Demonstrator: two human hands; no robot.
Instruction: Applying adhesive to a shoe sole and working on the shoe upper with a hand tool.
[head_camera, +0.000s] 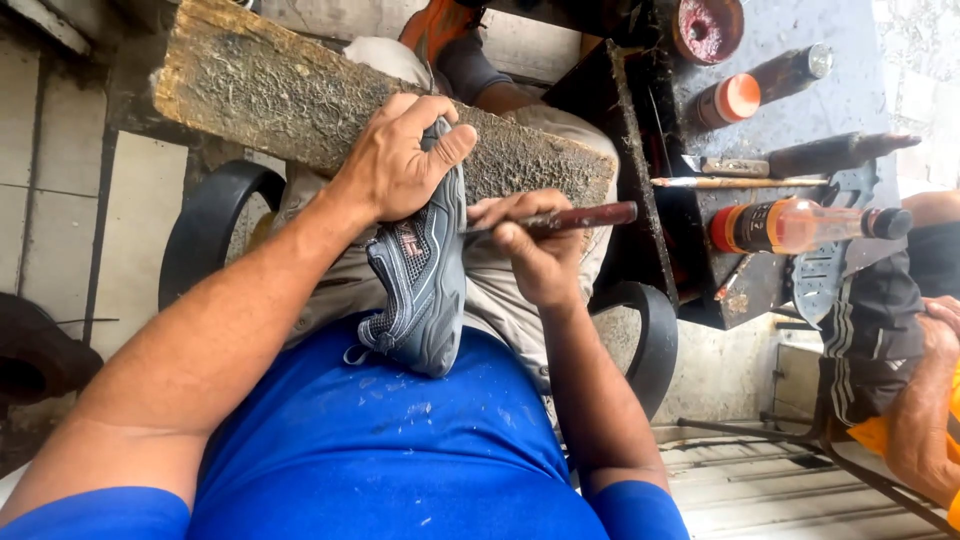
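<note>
A grey sports shoe (420, 290) stands on its heel against my blue shirt, toe up against a rough wooden board (300, 100) that lies across my lap. My left hand (400, 160) is wrapped over the shoe's toe and holds it against the board. My right hand (535, 255) grips a thin tool with a dark red handle (590, 216); its tip meets the shoe's sole edge at mid-length.
A dark workbench (800, 110) at the right carries bottles (800, 225), an orange-capped tube (730, 100), a brush (735, 182) and a round tin (708, 28). Another person's arm and knee (915, 390) are at the far right. The black chair arms (205, 225) flank my legs.
</note>
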